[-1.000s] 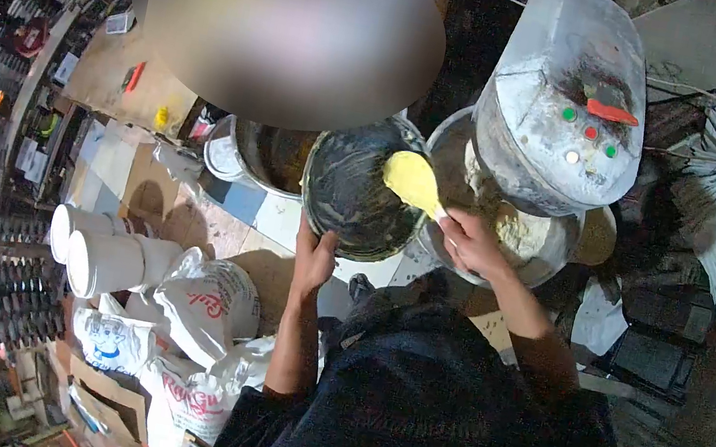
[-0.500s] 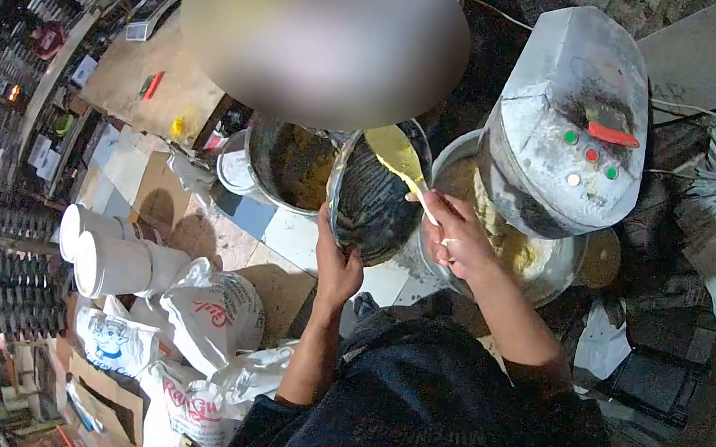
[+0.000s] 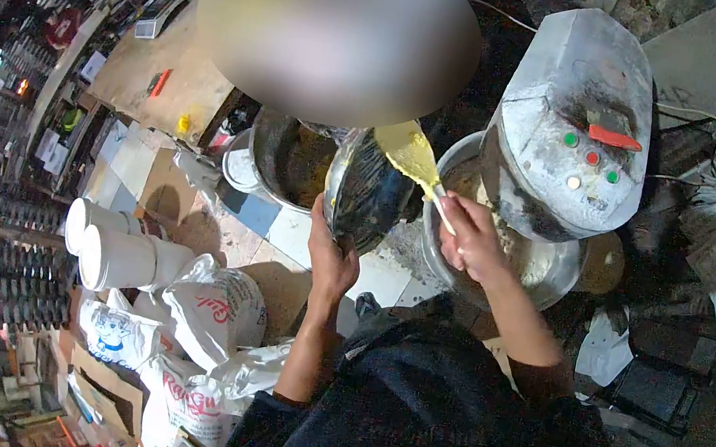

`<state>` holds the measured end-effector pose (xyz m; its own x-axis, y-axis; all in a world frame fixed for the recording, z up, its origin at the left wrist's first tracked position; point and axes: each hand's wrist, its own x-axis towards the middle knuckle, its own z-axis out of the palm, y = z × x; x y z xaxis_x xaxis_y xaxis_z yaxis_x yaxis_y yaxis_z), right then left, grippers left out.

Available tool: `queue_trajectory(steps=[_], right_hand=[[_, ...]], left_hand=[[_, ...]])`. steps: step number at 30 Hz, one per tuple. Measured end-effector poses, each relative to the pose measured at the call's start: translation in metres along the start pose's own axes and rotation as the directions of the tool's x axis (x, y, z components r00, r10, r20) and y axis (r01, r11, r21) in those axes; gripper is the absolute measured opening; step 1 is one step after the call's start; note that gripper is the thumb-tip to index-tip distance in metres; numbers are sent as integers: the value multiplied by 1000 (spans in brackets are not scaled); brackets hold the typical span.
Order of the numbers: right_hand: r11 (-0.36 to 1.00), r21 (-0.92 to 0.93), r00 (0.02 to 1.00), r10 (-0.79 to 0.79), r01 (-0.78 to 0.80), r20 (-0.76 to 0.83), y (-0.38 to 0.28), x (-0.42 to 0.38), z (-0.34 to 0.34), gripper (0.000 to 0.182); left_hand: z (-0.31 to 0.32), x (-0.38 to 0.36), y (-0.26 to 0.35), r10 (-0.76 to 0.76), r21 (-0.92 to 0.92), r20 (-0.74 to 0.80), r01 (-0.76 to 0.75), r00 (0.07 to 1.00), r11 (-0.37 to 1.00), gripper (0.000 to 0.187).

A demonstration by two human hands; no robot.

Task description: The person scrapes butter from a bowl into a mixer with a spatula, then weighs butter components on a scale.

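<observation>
My left hand [image 3: 333, 257] grips the lower rim of a dark, batter-streaked bowl [image 3: 372, 190], which is tilted steeply on its side. My right hand [image 3: 472, 242] is closed round the pale handle of a spatula [image 3: 410, 152]. Yellow batter coats its broad blade, which overlaps the bowl's upper right rim in this view. Just right of the bowl, under the mixer head, stands a large metal mixing bowl [image 3: 566, 284] holding pale yellow mixture. A dark pot [image 3: 269, 139] with yellow-brown residue inside stands behind the tilted bowl on the left.
A floury mixer [image 3: 576, 128] with coloured buttons and a red handle rises at the right. White buckets [image 3: 114, 262] and printed sacks [image 3: 187, 404] stand on the lower left. A wooden table [image 3: 149, 77] is at upper left. A blurred patch covers the top centre.
The bowl has tipped further, so less of its inside shows. The spatula has shifted slightly right and down with my right hand. The camera view has moved a little.
</observation>
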<state>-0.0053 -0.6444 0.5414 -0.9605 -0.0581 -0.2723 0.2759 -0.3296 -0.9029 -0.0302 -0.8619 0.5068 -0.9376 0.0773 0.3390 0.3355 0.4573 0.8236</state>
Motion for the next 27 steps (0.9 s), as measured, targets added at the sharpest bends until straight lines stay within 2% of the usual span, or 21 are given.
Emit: queue_trajectory(steps=[1, 2, 4, 6, 8, 9, 10, 11, 12, 13, 14, 16, 17, 18, 20, 21, 22, 24, 25, 26, 27], right_hand=[[993, 107, 999, 46, -48, 28, -1, -3, -5, 28], [993, 107, 998, 45, -48, 36, -4, -4, -10, 28], [864, 437, 945, 121, -251, 303, -14, -8, -18, 32], [856, 453, 945, 114, -251, 308, -26, -15, -20, 35], [848, 502, 958, 25, -173, 287, -41, -24, -26, 36], [895, 434, 974, 0, -101, 228, -47, -28, -28, 34], [893, 437, 972, 1, -106, 234, -46, -28, -34, 34], [991, 44, 985, -132, 128, 113, -42, -28, -43, 29], [876, -377, 951, -302, 302, 61, -39, -27, -54, 25], [823, -487, 955, -277, 293, 106, -33, -27, -67, 23], [822, -485, 954, -274, 298, 121, -29, -29, -74, 23], [627, -689, 932, -249, 363, 265, -21, -35, -87, 27], [600, -674, 902, -304, 431, 306, -10, -32, -94, 30], [604, -671, 903, -294, 430, 313, -4, -29, -98, 30], [407, -771, 841, -452, 490, 296, 0, -18, -102, 30], [352, -867, 895, -396, 353, 204, -17, -23, -91, 28], [354, -864, 895, -393, 357, 209, -20, -26, -83, 28], [295, -886, 934, -105, 358, 342, -22, -34, -76, 27], [318, -744, 809, -258, 587, 528, -12, -34, -82, 25], [318, -738, 803, -260, 595, 536, -14, -32, -87, 25], [433, -710, 831, -305, 556, 465, -17, -28, -91, 25]], left_hand=[[0, 2, 1, 14, -9, 13, -14, 1000, 1000, 64], [1, 2, 1, 14, -4, 7, -14, 1000, 1000, 64], [8, 0, -2, -66, -18, 2, 66, 998, 998, 63], [17, -1, -7, -114, -38, -22, 113, 993, 993, 61], [20, -2, -5, -158, -59, -48, 155, 986, 986, 60], [15, -2, 8, -113, -15, -26, 113, 993, 993, 59], [12, -3, 16, -71, 30, -1, 71, 997, 997, 58], [11, -6, 11, -50, -39, -11, 50, 999, 998, 56], [16, -10, -23, -93, -247, -11, 87, 996, 965, 50], [10, -10, -12, -339, -348, 70, 341, 938, 873, 47], [4, -11, 1, -550, -425, 173, 566, 817, 706, 43], [5, -13, 11, -507, -454, 170, 524, 845, 720, 41], [8, -15, 14, -457, -478, 181, 484, 871, 733, 40], [12, -18, 15, -468, -477, 174, 490, 867, 730, 40], [21, -22, 17, -372, -519, 251, 448, 894, 728, 43], [25, -24, 22, -289, -507, 248, 378, 925, 775, 46], [30, -25, 25, -294, -504, 243, 379, 924, 776, 46], [36, -28, 30, -216, -488, 287, 336, 933, 805, 49], [36, -30, 35, -313, -486, 313, 435, 896, 758, 50], [34, -32, 40, -315, -484, 305, 431, 899, 762, 50], [31, -36, 44, -392, -510, 281, 482, 876, 712, 52]])
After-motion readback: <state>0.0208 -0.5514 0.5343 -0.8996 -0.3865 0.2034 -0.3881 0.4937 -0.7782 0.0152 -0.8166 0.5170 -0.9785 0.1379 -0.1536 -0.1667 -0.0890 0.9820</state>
